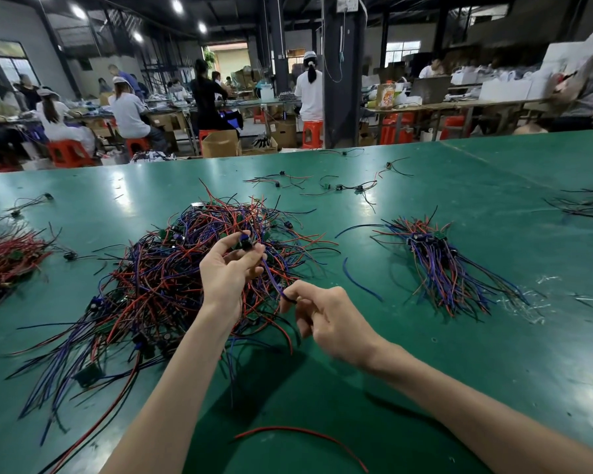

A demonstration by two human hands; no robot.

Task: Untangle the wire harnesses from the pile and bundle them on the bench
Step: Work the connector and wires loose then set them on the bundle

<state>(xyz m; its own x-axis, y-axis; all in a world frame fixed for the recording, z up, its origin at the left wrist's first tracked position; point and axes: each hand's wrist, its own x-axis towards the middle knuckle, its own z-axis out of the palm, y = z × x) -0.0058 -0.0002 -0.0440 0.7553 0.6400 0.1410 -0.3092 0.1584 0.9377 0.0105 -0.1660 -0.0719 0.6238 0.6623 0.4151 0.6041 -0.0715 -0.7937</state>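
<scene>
Between the hands: one harness [271, 278], purple wire taut. Left hand [226, 271] pinches its black connector end; right hand [326, 316] pinches the wire's lower end. Beneath and left of the grip: tangled pile [172, 278] on green bench [425, 371]. Right of it: sorted bundle [449, 265]. Nearer the person: loose red wire [298, 431].

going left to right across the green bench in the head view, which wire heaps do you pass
red wire heap → big tangled pile → aligned bundle → small heap at the right edge
</scene>
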